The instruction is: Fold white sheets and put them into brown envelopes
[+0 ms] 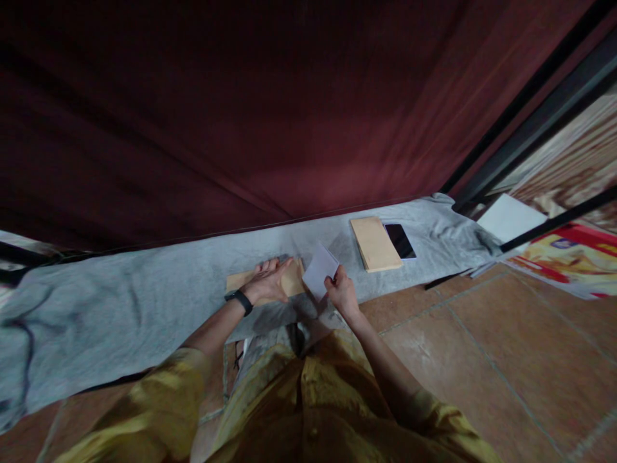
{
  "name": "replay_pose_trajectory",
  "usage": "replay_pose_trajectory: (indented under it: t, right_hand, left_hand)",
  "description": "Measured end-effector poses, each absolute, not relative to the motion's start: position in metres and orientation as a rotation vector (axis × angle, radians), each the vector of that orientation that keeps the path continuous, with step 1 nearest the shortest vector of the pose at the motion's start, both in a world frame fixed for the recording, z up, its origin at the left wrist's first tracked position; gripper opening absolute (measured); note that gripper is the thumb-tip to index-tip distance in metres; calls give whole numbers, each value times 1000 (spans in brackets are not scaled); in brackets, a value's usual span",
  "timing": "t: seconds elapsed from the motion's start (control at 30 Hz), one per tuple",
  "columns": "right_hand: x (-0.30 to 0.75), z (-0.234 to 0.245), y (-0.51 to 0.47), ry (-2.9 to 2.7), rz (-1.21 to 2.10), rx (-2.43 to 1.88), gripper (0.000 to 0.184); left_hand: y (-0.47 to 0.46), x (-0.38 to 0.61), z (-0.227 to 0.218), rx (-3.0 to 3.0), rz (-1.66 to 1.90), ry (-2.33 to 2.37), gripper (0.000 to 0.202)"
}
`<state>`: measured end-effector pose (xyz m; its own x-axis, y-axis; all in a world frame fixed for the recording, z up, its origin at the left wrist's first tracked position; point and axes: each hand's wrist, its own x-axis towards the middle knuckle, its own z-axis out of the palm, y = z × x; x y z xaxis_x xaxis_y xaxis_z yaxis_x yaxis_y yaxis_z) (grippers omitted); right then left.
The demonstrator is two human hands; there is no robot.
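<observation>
My left hand (267,283), with a dark band at the wrist, lies on a tan paper envelope (293,280), its fingers spread and pressing it to the grey cloth. Part of that envelope is hidden beneath the hand. A folded white paper (319,269) is pinched between the thumb and fingers of my right hand (342,290), close to the envelope's right end. I cannot tell whether the paper touches the envelope. Further right rests a stack of tan envelopes (375,244), away from both hands.
A dark-screened phone (401,241) lies beside the stack. The grey cloth (168,289) covers a long narrow surface, backed by a dark red curtain (270,128). Black metal bars (535,119) slant at the right, near a red and yellow box (573,257) on the tiled floor (482,366).
</observation>
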<state>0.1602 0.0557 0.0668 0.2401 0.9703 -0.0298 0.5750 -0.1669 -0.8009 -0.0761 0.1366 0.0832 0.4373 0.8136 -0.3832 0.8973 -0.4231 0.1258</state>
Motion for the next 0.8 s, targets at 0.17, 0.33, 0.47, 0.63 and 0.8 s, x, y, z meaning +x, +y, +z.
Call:
replay_pose_trajectory:
  t: [0.17, 0.33, 0.47, 0.63, 0.8]
  right_hand:
    - [157, 64, 60, -1431, 758, -1816, 8]
    - [155, 53, 66, -1351, 844, -1767, 15]
    - [158, 35, 69, -1110, 958, -1663, 31]
    - [151, 14, 73, -790, 1120, -1510, 37]
    - [139, 6, 78, -751, 1121, -1505, 35]
  left_hand:
    - [137, -76, 82, 2394, -358, 1478, 129]
    - [138, -74, 85, 2380, -348, 1483, 131]
    - [137, -76, 81, 2369, -312, 1499, 132]
    - [136, -81, 75, 2370, -262, 1490, 133]
    - [134, -82, 78, 2364, -237, 1472, 133]
